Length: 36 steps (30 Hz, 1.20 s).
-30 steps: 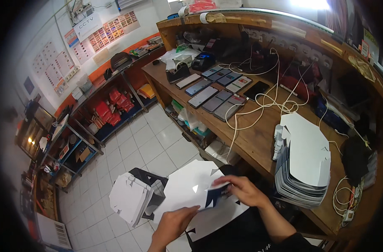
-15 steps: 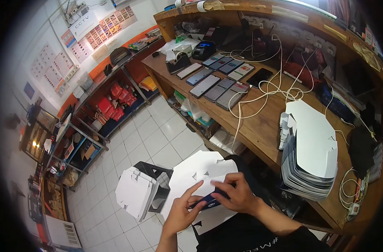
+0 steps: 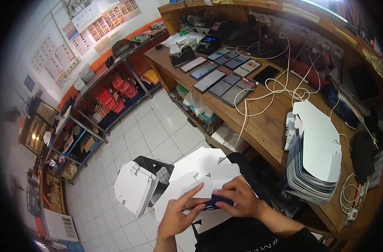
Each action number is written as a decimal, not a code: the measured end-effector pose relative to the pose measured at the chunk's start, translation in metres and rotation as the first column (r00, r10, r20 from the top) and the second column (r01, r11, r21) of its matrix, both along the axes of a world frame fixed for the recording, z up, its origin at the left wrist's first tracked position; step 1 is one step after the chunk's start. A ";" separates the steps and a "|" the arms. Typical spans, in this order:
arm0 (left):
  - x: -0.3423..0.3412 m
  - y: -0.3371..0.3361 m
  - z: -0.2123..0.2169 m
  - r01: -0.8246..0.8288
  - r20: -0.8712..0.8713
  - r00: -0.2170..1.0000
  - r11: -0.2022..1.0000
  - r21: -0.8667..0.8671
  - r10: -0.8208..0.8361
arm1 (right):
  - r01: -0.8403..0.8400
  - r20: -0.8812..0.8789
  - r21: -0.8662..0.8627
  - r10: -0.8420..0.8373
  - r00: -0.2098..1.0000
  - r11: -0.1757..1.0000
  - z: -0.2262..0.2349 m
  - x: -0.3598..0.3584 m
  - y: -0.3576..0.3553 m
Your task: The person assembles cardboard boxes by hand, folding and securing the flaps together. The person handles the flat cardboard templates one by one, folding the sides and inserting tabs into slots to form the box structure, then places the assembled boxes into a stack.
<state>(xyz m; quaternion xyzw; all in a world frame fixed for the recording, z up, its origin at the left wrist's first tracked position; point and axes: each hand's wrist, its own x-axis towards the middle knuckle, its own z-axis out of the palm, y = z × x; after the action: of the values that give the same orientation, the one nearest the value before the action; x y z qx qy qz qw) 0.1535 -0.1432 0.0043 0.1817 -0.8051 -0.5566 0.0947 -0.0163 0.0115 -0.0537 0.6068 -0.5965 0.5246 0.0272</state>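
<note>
A white die-cut card sheet (image 3: 187, 174) lies across my lap, with small cut slots and a tab near its far edge. Its near part is turned up, showing a dark blue printed face (image 3: 216, 203). My right hand (image 3: 243, 200) pinches this blue flap, fingers bent over the top and thumb in front. From the other side, my left hand (image 3: 178, 213) grips the flap's left end between thumb and fingers, while its index finger stretches over the white sheet. Part of the fold is hidden behind my fingers.
A stack of similar white card sheets (image 3: 134, 189) sits on a black stool (image 3: 151, 164) to my left. A taller blue-edged stack (image 3: 319, 147) stands on the wooden desk (image 3: 258, 130), near several phones (image 3: 210, 80) and tangled white cables (image 3: 279, 94). Shelves (image 3: 115, 111) line the left wall.
My right fingers have come down from the white sheet and closed over the blue flap. The left hand keeps nearly the same grip. The view has shifted slightly.
</note>
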 end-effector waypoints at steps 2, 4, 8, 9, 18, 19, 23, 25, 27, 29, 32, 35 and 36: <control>-0.004 0.000 0.008 0.042 0.063 0.997 0.995 -0.089 -0.036 | -0.053 -0.055 0.013 0.054 0.997 0.998 -0.005 0.000 -0.003; -0.006 -0.001 0.008 0.047 0.091 0.995 0.993 -0.111 -0.036 | -0.093 -0.088 0.010 0.093 0.992 0.996 -0.008 0.001 -0.007; -0.012 0.002 0.001 -0.037 0.062 0.997 0.998 -0.042 0.039 | 0.206 0.037 -0.111 -0.203 0.979 0.972 -0.012 0.003 -0.012; -0.013 0.002 0.001 -0.059 0.052 0.997 0.998 -0.027 0.061 | 0.183 0.010 -0.098 -0.183 0.983 0.978 -0.007 0.000 -0.013; -0.025 -0.016 0.001 0.103 0.176 0.978 0.993 0.061 -0.112 | -0.146 -0.063 0.053 0.149 0.987 0.988 -0.001 -0.032 -0.015; -0.026 -0.018 -0.001 0.099 0.168 0.980 0.992 0.077 -0.111 | -0.153 -0.061 0.059 0.156 0.986 0.987 0.000 -0.035 -0.017; -0.034 -0.029 -0.011 0.108 0.177 0.975 0.981 0.160 -0.136 | -0.191 -0.036 0.048 0.192 0.981 0.981 -0.005 -0.044 -0.023; -0.036 -0.037 -0.023 0.149 0.136 0.974 0.966 0.212 -0.180 | -0.197 -0.013 0.044 0.198 0.980 0.979 -0.005 -0.045 -0.021; -0.043 -0.040 -0.026 0.189 0.094 0.974 0.970 0.154 -0.205 | -0.167 -0.038 0.052 0.170 0.985 0.984 -0.007 -0.050 -0.022; -0.047 -0.043 -0.029 0.199 0.055 0.977 0.973 0.116 -0.207 | -0.192 -0.059 0.070 0.197 0.979 0.979 -0.008 -0.054 -0.026; -0.053 -0.049 -0.036 0.195 0.054 0.978 0.977 0.090 -0.200 | -0.238 -0.038 0.111 0.243 0.969 0.965 -0.011 -0.056 -0.033; -0.054 -0.054 -0.042 0.174 0.116 0.976 0.982 0.073 -0.182 | -0.191 0.010 0.132 0.191 0.981 0.973 -0.023 -0.054 -0.035; -0.056 -0.055 -0.041 0.173 0.123 0.976 0.982 0.078 -0.182 | -0.162 0.003 0.128 0.163 0.987 0.978 -0.026 -0.055 -0.036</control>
<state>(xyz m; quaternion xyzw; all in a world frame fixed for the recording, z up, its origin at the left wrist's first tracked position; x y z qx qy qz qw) 0.0978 -0.1985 -0.0367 0.1480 -0.8034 -0.5766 -0.0142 -0.0712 -0.0247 -0.0800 0.6562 -0.5771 0.4833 -0.0524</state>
